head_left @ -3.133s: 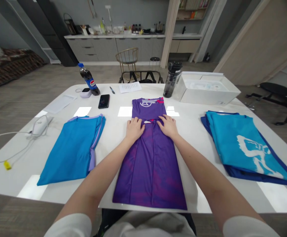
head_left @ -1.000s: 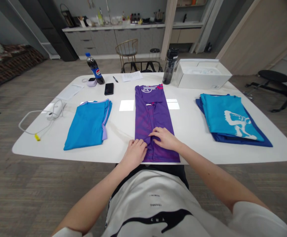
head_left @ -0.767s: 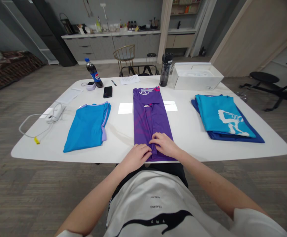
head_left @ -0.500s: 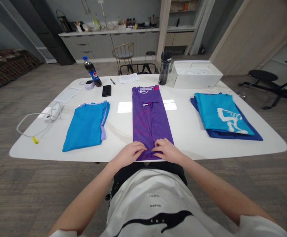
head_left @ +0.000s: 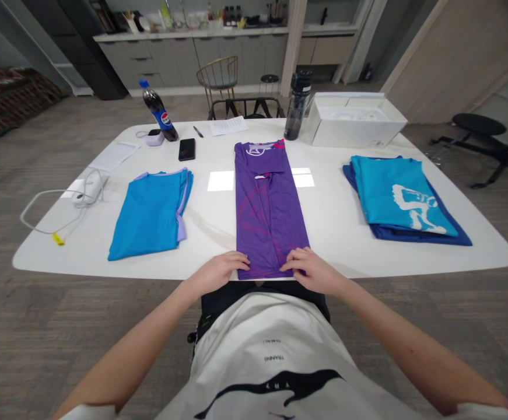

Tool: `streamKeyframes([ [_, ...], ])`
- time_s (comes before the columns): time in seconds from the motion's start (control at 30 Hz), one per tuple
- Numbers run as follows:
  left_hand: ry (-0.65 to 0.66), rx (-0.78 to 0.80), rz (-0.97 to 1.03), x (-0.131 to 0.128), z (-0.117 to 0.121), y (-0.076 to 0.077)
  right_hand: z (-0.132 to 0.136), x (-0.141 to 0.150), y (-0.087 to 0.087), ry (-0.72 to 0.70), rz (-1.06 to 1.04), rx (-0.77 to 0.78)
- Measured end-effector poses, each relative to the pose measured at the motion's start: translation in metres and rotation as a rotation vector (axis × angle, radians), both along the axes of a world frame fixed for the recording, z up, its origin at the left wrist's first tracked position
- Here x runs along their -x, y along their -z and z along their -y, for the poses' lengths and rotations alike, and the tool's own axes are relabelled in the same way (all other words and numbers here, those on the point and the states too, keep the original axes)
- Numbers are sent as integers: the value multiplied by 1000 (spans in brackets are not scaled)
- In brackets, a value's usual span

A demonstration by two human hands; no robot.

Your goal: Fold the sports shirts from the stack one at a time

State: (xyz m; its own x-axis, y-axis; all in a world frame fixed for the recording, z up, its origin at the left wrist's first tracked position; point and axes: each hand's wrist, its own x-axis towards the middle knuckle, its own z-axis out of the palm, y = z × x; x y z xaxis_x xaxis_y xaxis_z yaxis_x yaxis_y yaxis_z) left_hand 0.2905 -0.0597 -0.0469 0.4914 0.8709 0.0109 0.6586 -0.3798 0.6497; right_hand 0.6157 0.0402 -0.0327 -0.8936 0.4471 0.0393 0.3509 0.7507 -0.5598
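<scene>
purple garment [head_left: 260, 216] on the counter [head_left: 323, 221], centre, reaching the near edge. its long sides seem turned inward; the near half lies flat, not yet doubled over. fingers of the left hand [head_left: 219, 272] and right hand [head_left: 316, 270] bend at its near corners; whether they pinch cloth cannot be told. left, blue stack [head_left: 149, 216]; right, teal stack [head_left: 378, 189]: both folded.

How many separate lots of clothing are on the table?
3: the blue pile on the left, the purple garment in the middle, the teal-and-navy pile on the right. More garments may be hidden within the piles.
</scene>
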Motion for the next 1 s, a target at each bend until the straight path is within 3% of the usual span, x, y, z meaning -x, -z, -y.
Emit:
streamKeyframes([
  [0.23, 45, 90, 22, 6, -4, -3, -34, -59, 4, 66, 67, 21],
  [0.4, 44, 18, 25, -1, -6, -4, -33, -64, 6, 98, 88, 38],
  [0.5, -67, 6, 107, -5, -12, -9, -33, -53, -1, 114, -2, 100],
  [0.6, -294, -8, 272, -7, -32, -26, -48, -37, -21, 191, -179, 187],
  [0.7, -514, -35, 499, -5, -78, -48, -86, -16, -45, 392, -329, 171],
  [0.8, -692, -72, 776, 3, -150, -58, -149, 14, -53, 607, -476, 118],
  [0.9, -815, 51, 937, 16, -225, -44, -217, 51, -36, 740, -499, 50],
  [1.0, -984, 203, 733, 29, -277, -17, -266, 81, -7, 825, -227, -13],
])
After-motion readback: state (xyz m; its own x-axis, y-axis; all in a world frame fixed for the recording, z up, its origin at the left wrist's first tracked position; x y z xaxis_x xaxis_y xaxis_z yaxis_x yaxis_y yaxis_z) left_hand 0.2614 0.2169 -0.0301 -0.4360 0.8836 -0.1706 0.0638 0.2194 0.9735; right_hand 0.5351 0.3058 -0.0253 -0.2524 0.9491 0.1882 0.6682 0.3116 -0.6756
